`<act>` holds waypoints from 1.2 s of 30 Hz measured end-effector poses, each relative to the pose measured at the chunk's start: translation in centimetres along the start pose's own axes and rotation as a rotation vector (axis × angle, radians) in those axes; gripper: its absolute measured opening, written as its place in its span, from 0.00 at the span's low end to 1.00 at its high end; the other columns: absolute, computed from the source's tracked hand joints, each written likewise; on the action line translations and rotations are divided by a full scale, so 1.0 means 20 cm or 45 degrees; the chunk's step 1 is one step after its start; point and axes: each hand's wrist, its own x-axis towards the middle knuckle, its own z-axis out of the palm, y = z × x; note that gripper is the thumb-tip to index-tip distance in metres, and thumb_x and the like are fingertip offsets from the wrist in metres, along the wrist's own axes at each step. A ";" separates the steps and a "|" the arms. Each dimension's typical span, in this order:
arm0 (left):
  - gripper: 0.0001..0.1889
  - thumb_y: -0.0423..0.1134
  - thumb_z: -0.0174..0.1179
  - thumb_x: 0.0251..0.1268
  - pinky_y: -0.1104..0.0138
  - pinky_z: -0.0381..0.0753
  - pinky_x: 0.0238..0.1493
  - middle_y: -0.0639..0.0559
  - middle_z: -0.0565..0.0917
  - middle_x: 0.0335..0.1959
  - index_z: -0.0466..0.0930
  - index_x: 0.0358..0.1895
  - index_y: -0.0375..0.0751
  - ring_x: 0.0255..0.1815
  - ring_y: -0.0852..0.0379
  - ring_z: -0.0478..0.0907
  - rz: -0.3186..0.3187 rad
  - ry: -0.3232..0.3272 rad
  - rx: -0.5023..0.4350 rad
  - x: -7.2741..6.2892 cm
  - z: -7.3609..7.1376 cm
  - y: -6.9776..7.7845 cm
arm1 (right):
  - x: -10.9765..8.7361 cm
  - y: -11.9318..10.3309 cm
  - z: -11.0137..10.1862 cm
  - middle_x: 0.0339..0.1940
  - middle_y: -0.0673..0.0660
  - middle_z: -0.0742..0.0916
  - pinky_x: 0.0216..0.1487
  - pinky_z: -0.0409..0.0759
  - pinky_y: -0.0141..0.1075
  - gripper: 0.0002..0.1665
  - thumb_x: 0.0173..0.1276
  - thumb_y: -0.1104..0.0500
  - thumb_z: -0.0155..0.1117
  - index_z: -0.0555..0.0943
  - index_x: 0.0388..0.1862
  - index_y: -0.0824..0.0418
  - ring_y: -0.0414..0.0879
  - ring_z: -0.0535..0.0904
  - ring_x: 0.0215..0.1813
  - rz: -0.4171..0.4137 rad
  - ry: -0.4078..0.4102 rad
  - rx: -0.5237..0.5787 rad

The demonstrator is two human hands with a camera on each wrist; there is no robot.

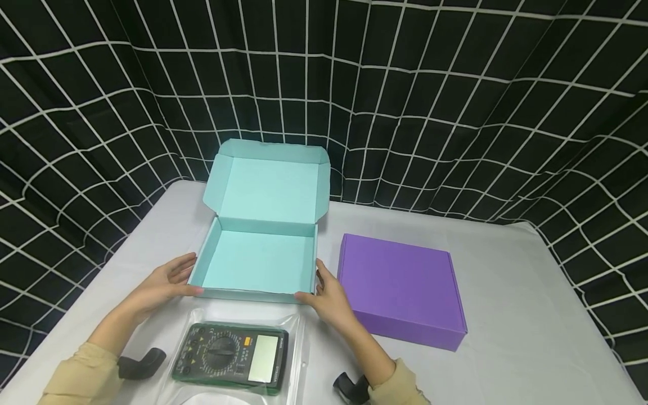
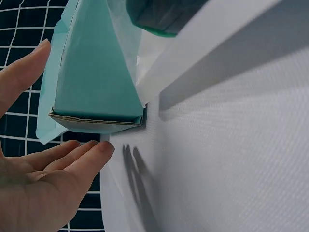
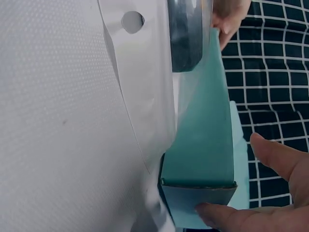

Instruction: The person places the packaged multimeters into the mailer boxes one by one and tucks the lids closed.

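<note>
A teal cardboard box (image 1: 260, 261) stands on the white table with its lid (image 1: 273, 188) raised at the back. By its front left corner is my left hand (image 1: 169, 281), thumb and fingers spread. The left wrist view shows these fingers (image 2: 89, 164) straight and a little off the box end. At the front right corner is my right hand (image 1: 331, 298); in the right wrist view a fingertip (image 3: 207, 212) touches the box's side, while the thumb stands away from it. In front of the box lies a multimeter (image 1: 230, 357) inside a clear plastic bag (image 1: 298, 360).
A closed purple box (image 1: 400, 287) lies to the right of the teal one. Black curved pieces (image 1: 142, 364) show beside both forearms. A black curtain with a white grid (image 1: 385, 107) surrounds the white tablecloth (image 1: 521, 315) at the back and sides.
</note>
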 end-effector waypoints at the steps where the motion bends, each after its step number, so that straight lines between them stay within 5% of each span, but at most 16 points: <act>1: 0.54 0.37 0.69 0.55 0.41 0.58 0.68 0.23 0.46 0.73 0.37 0.74 0.23 0.72 0.27 0.49 -0.002 0.001 0.018 0.00 0.00 0.00 | 0.00 0.00 0.00 0.72 0.78 0.59 0.69 0.61 0.53 0.51 0.59 0.69 0.69 0.49 0.73 0.80 0.68 0.55 0.73 0.004 0.005 -0.008; 6: 0.53 0.40 0.71 0.54 0.35 0.60 0.63 0.20 0.52 0.71 0.42 0.74 0.24 0.68 0.21 0.53 0.062 0.101 0.229 -0.09 -0.01 0.01 | 0.00 0.00 0.00 0.72 0.78 0.59 0.66 0.66 0.53 0.52 0.58 0.67 0.72 0.51 0.72 0.80 0.68 0.56 0.73 -0.043 0.034 -0.180; 12: 0.46 0.46 0.77 0.44 0.33 0.69 0.53 0.28 0.73 0.62 0.66 0.68 0.33 0.60 0.25 0.69 0.341 0.279 0.638 -0.30 0.05 0.05 | 0.03 -0.01 0.01 0.73 0.78 0.56 0.65 0.66 0.55 0.53 0.57 0.66 0.72 0.51 0.71 0.82 0.70 0.54 0.73 -0.062 0.048 -0.228; 16: 0.43 0.55 0.77 0.38 0.36 0.74 0.51 0.40 0.78 0.59 0.75 0.63 0.43 0.58 0.35 0.75 0.547 0.242 0.924 -0.40 0.18 0.07 | 0.05 0.00 0.01 0.73 0.77 0.56 0.67 0.65 0.55 0.54 0.57 0.65 0.73 0.50 0.72 0.82 0.69 0.54 0.73 -0.036 0.047 -0.251; 20: 0.45 0.61 0.75 0.36 0.44 0.78 0.54 0.47 0.79 0.59 0.75 0.62 0.42 0.58 0.43 0.76 0.687 0.134 1.142 -0.44 0.30 0.05 | 0.06 0.01 0.03 0.74 0.77 0.54 0.69 0.60 0.56 0.55 0.56 0.65 0.73 0.50 0.72 0.81 0.69 0.52 0.74 -0.050 0.041 -0.258; 25: 0.51 0.62 0.74 0.36 0.46 0.73 0.60 0.47 0.75 0.64 0.70 0.66 0.36 0.62 0.44 0.72 0.687 -0.016 1.180 -0.43 0.40 0.04 | 0.07 0.00 0.04 0.75 0.76 0.54 0.72 0.53 0.57 0.57 0.54 0.64 0.75 0.49 0.73 0.80 0.68 0.50 0.75 -0.048 0.030 -0.299; 28: 0.54 0.61 0.75 0.34 0.52 0.57 0.73 0.46 0.73 0.65 0.67 0.68 0.35 0.64 0.44 0.70 0.698 -0.036 1.193 -0.41 0.43 0.04 | 0.07 0.00 0.04 0.74 0.76 0.54 0.73 0.53 0.57 0.57 0.54 0.63 0.75 0.49 0.72 0.81 0.68 0.50 0.75 -0.047 0.025 -0.321; 31: 0.54 0.59 0.76 0.32 0.50 0.52 0.74 0.44 0.73 0.65 0.67 0.67 0.33 0.65 0.43 0.70 0.745 -0.022 1.222 -0.40 0.45 0.04 | 0.07 0.00 0.04 0.74 0.76 0.56 0.72 0.55 0.57 0.57 0.54 0.64 0.75 0.50 0.72 0.81 0.68 0.53 0.74 -0.060 0.022 -0.337; 36: 0.54 0.59 0.76 0.32 0.40 0.67 0.63 0.43 0.73 0.65 0.67 0.67 0.32 0.64 0.42 0.70 0.787 -0.039 1.254 -0.37 0.47 0.04 | 0.07 -0.01 0.04 0.74 0.75 0.58 0.71 0.58 0.56 0.57 0.55 0.64 0.75 0.50 0.72 0.80 0.67 0.56 0.73 -0.057 0.028 -0.367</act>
